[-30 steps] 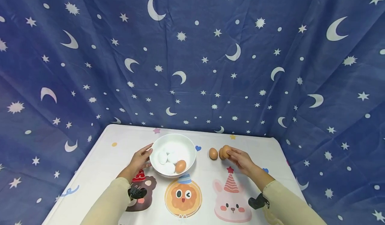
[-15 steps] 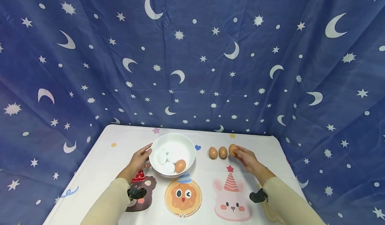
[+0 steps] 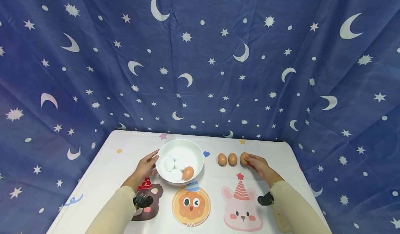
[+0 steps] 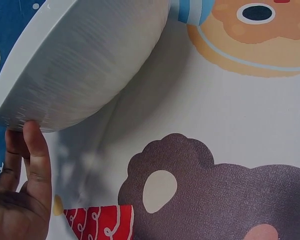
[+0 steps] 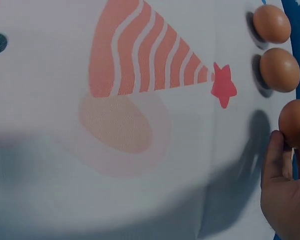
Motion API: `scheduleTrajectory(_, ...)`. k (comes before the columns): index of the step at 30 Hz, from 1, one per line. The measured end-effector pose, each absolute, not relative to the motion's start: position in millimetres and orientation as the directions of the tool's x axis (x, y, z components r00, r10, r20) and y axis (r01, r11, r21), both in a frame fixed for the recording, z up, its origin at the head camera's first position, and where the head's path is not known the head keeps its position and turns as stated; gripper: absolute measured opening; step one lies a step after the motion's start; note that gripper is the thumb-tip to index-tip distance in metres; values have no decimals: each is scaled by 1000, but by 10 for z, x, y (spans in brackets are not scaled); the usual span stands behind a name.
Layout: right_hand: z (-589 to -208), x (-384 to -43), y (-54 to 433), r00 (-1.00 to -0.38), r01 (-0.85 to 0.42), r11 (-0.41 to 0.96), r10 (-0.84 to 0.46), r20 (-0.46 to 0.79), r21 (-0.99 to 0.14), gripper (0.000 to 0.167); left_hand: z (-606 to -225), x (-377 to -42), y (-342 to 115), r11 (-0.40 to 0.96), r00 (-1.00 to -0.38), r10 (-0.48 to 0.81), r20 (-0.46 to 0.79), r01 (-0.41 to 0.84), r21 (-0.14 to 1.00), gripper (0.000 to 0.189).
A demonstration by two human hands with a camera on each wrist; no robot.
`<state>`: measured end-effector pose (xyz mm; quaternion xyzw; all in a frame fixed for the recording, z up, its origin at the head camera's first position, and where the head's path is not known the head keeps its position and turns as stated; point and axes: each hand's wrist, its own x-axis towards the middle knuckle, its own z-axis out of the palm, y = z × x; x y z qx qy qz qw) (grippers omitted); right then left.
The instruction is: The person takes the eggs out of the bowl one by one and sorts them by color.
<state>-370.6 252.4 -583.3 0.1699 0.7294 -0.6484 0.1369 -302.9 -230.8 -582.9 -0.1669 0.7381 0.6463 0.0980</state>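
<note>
A white bowl (image 3: 196, 150) holds several white eggs (image 3: 176, 175) and one brown egg (image 3: 188, 173). At its left side my left hand (image 3: 145, 166) grips the bowl wall; in the left wrist view, the fingers (image 4: 37, 155) press its outer side near the rim. To the right, two brown eggs (image 3: 222, 159) (image 3: 232, 159) lie side by side on the table. My right hand (image 3: 258, 165) pinches another brown egg (image 5: 294, 122) at the right end of that row, a small gap from its neighbour. Whether this egg touches the table is hard to tell.
The white table cover (image 3: 125, 147) carries printed animal and pancake figures. A blue curtain (image 3: 200, 60) with moons and stars rises along the back and both sides. Each sleeve has a dark wrist device (image 3: 265, 199) at the cuff.
My right hand has moved right with its brown egg, away from the middle egg it overlapped earlier, and lowered it slightly. My left hand and the bowl have stayed in place.
</note>
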Motion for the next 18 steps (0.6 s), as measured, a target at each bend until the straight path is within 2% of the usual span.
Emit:
scheduleTrajectory(9,-5945,-3721,2534,-893,449,128,97,-439,-884,63,-5840,-3023,-2300,89,-927,-109,-359,-368,925,54)
scheduleTrajectory(18,-5884,-3666,2499,-903,429,187,96,-419,-883,67,-5852,-3040,-2309,99,-929,-122,-349,-361,927,52)
